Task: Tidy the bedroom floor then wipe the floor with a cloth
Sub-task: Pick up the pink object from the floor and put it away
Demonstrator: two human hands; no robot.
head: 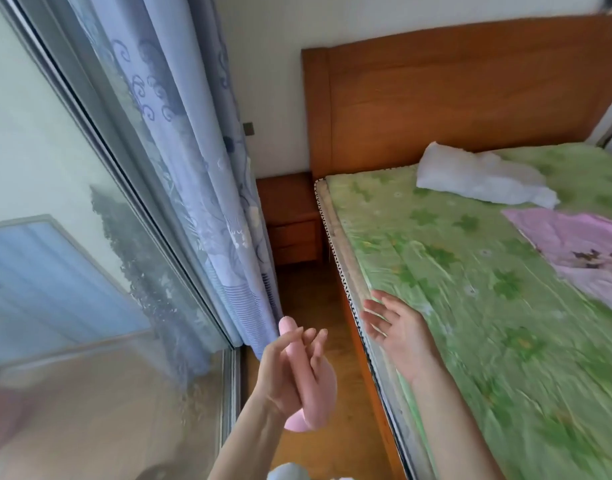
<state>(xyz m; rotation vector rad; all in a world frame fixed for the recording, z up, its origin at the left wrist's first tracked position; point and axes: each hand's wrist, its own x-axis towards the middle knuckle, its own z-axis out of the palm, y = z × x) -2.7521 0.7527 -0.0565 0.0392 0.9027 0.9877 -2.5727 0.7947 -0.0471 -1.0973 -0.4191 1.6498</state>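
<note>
My left hand holds a pale pink soft object, perhaps a slipper or toy, its narrow end sticking up above my fingers. The hand is raised over the narrow strip of wooden floor between the window and the bed. My right hand is open, fingers spread, hovering over the left edge of the mattress with the green flowered sheet. It holds nothing.
A blue patterned curtain hangs by the sliding glass door on the left. A wooden nightstand stands by the orange headboard. A white pillow and pink bedding lie on the bed.
</note>
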